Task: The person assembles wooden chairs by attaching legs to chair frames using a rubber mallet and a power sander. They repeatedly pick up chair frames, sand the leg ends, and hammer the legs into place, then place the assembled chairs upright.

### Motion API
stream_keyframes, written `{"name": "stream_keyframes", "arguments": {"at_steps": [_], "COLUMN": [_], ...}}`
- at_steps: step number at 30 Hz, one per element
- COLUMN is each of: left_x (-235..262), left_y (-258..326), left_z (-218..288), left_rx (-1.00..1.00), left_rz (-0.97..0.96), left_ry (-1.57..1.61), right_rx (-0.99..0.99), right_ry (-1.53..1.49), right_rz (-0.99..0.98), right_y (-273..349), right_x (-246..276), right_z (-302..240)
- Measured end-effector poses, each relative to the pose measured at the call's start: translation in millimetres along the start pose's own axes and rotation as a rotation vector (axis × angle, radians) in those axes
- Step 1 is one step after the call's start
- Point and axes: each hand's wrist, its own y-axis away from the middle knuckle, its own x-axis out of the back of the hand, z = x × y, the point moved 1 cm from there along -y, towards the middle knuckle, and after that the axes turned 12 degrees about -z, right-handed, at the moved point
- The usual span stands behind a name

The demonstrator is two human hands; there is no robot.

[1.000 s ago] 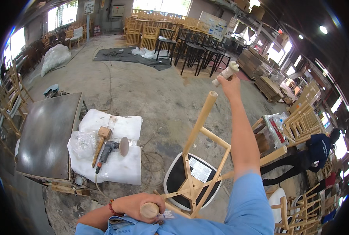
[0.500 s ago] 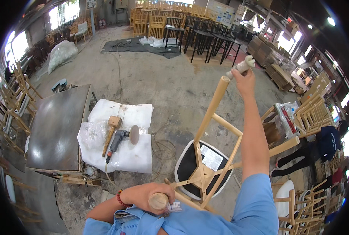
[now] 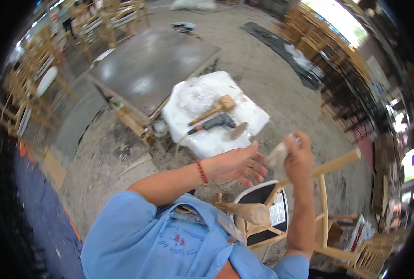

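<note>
The right hand (image 3: 299, 156) is clenched around a pale wad of cloth (image 3: 278, 155). Just beside it, the left hand (image 3: 237, 164) hangs open, fingers spread, touching nothing. Under both hands stands a wooden chair frame (image 3: 325, 204). Beyond the left hand, a mallet (image 3: 214, 109) and a power tool (image 3: 216, 123) lie on white sheeting (image 3: 251, 116).

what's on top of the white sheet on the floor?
On the white sheet lie a wooden mallet, a corded power tool with a round disc, and crumpled clear plastic. What the sheet covers is hidden; its near edge sits behind the left hand.
</note>
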Motion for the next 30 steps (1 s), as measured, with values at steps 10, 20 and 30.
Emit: {"name": "stream_keyframes", "arguments": {"at_steps": [10,20,30], "left_x": [148.6,352.6,374.7], "left_y": [122.7,251.8,253.2], "left_z": [-6.7,-4.0,11.6], "left_rx": [-0.027,0.197,0.199], "left_rz": [0.848,1.589,1.579], "left_ry": [-0.569,-0.884,-0.884], "right_rx": [-0.331,-1.544,-1.248], "right_ry": [-0.846,-1.346,-1.209], "right_rz": [-0.197,-0.402,-0.607], "right_y": [23.3,224.2,-20.2], "right_x": [-47.2,-23.8,-231.5], "right_z": [-51.8,-145.2,-155.2]}}
